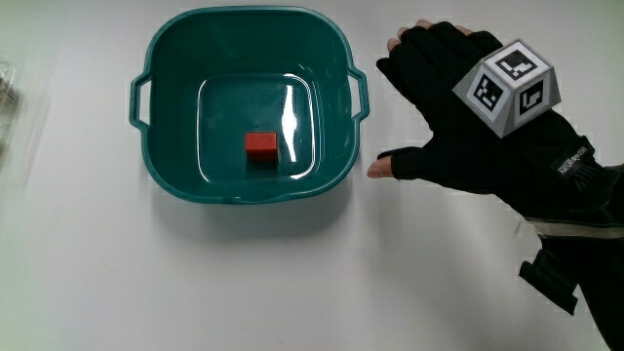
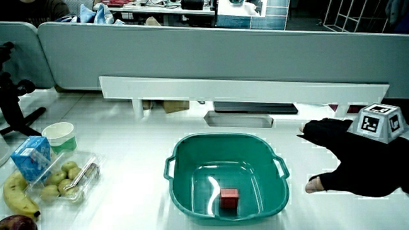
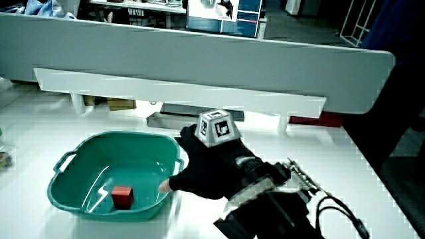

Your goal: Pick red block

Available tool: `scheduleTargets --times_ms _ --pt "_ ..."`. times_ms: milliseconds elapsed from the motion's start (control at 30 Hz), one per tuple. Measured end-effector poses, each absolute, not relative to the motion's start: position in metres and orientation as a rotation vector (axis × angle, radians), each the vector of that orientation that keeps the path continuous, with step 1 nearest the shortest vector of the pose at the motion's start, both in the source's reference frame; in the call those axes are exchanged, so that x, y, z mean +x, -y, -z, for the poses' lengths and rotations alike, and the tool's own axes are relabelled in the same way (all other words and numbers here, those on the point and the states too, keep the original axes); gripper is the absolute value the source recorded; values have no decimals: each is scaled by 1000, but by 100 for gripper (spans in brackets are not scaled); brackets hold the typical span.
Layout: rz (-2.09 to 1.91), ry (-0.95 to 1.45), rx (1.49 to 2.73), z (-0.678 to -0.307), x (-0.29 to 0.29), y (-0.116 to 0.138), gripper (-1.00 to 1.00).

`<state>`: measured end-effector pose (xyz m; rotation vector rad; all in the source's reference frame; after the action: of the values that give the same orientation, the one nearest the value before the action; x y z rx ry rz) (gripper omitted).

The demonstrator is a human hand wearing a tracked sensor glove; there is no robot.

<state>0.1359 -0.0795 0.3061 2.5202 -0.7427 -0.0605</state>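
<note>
Red block [image 1: 261,146] sits on the floor of the teal basin [image 1: 166,58]. My hand [image 1: 458,107] hovers beside the basin's rim, fingers spread, holding nothing. Reaching in carelessly, I could catch the rim and shove the basin along the tabletop [image 1: 292,283].

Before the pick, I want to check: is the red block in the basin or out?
In: the red block lies on the teal basin's floor.

Main view looks straight down, close on the basin [image 1: 166,175] — both side views face the partition [image 2: 192,57], sharing it.
</note>
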Motion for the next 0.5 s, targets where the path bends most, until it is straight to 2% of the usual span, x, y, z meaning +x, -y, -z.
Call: scheduleTargets --times_ms 133,300,333,467,500 --pt "46 729 2548 -306 134 83 0" --pt "-4 719 2505 -315 126 87 0" --pt "-126 691 2398 -330 126 90 0" --pt "-21 733 2514 -323 108 90 0" --pt "-22 729 2504 -324 105 91 0"
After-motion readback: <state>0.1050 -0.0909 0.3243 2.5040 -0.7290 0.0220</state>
